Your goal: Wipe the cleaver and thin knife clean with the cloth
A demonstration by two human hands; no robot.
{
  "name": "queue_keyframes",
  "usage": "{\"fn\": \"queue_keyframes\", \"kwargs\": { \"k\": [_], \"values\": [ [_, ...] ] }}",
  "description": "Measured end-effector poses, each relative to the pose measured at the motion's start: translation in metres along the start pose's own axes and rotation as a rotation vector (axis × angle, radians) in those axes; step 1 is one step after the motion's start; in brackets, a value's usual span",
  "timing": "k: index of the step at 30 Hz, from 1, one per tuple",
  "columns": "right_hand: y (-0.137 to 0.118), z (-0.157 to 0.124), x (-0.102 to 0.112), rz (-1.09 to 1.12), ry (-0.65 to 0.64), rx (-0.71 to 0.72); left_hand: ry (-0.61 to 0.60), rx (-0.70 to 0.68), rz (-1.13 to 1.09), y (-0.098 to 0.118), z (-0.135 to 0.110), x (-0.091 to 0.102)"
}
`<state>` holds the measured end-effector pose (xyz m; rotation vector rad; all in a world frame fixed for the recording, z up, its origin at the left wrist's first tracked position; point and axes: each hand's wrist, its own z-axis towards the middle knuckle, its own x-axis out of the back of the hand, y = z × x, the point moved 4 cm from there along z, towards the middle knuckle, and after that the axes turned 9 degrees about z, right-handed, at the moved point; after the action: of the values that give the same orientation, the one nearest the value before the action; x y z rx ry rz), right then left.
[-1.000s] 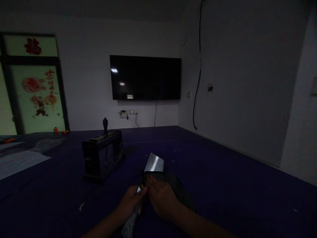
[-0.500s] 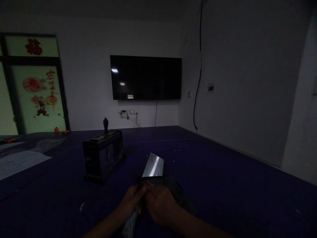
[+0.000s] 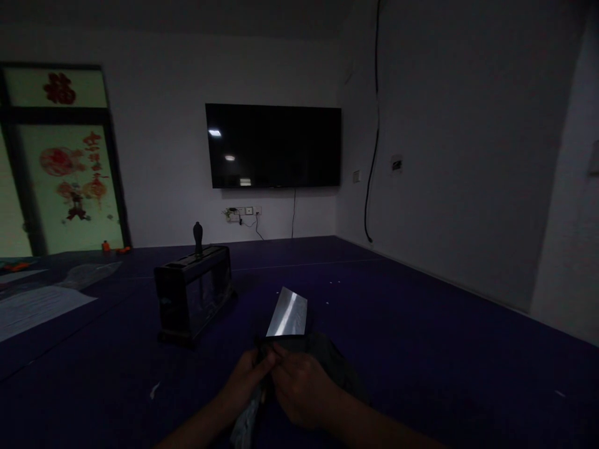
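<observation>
My left hand (image 3: 246,377) and my right hand (image 3: 299,383) are close together at the bottom centre. Both are closed, thumbs and fingers pinching the edge of a dark cloth (image 3: 327,362) that bunches beneath and to the right. A broad shiny metal blade (image 3: 287,313), like a cleaver's, sticks up beyond the cloth's edge; the rest of it is hidden. Below my left hand hangs a greyish, crumpled strip (image 3: 246,424). Left of my hands stands a dark knife block (image 3: 173,299) with see-through sides, one black knife handle (image 3: 198,236) rising from its top.
The blue-purple surface (image 3: 421,337) carries white sheets (image 3: 42,308), clear plastic (image 3: 91,274) and small orange items (image 3: 107,246) at the left. A scrap (image 3: 155,391) lies nearby. A television (image 3: 276,146) and a hanging cable (image 3: 375,143) are on the walls.
The view has shifted very slightly. Both hands keep their pinch on the cloth, and slightly more of the blade shows above its edge.
</observation>
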<state>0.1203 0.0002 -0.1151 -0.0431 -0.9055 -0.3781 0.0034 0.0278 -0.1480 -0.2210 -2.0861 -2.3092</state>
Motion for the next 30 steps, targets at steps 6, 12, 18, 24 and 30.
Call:
{"fn": "queue_keyframes", "kwargs": {
  "k": [6,12,18,24,30],
  "values": [
    [0.0,-0.003,-0.003,0.016,-0.014,0.015,0.045,0.017,-0.048,0.006,-0.006,-0.002],
    [0.001,-0.005,-0.004,0.05,0.006,0.043,0.11,0.017,-0.049,0.0,-0.005,0.003],
    [0.002,-0.005,-0.005,0.075,-0.023,0.023,0.161,0.037,-0.031,-0.002,-0.004,0.006],
    [0.001,-0.004,-0.004,0.099,-0.011,0.035,0.11,-0.013,-0.023,0.01,-0.008,0.002],
    [0.002,-0.003,-0.001,0.083,-0.011,0.04,0.214,-0.067,-0.035,0.01,-0.003,0.012]
  ]
}}
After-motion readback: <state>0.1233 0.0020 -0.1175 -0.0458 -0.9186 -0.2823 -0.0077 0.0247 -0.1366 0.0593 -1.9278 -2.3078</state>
